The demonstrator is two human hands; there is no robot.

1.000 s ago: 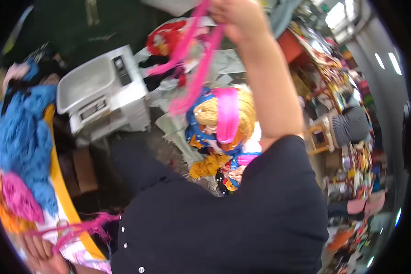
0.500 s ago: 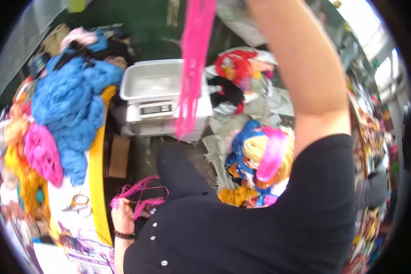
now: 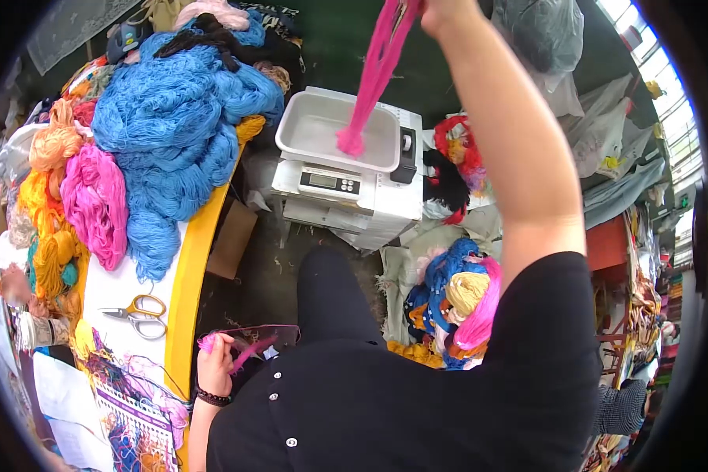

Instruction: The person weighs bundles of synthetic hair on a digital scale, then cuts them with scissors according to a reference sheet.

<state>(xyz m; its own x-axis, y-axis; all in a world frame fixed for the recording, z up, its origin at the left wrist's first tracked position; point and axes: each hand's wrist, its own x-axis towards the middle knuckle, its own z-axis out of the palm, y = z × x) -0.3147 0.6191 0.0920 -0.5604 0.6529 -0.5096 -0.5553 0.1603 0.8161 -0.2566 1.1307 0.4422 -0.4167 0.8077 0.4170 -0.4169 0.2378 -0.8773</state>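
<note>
My right hand (image 3: 447, 14), partly cut off by the top edge, is raised above the weighing scale (image 3: 289, 178) and closed on a long hank of bright pink yarn (image 3: 379, 67). The yarn hangs down, its lower end bunched in the scale's white tray (image 3: 291, 126). Low at the left, beside the table edge, my left hand (image 3: 215, 366) is closed round a smaller bunch of pink yarn (image 3: 251, 351). A thin strand runs from that bunch across to the right over my lap. The scale's display is too small to read.
A big heap of blue yarn (image 3: 161, 110) covers the yellow-edged table (image 3: 200, 259), with pink and orange skeins beside it. Scissors (image 3: 138, 313) lie near my left hand. A cardboard box (image 3: 232, 238) stands below; mixed skeins (image 3: 468, 293) lie at right.
The hanging pink yarn's lower end now reaches into the scale tray; before, it hung in front of the scale. The view has shifted. My left hand still holds its bunch.
</note>
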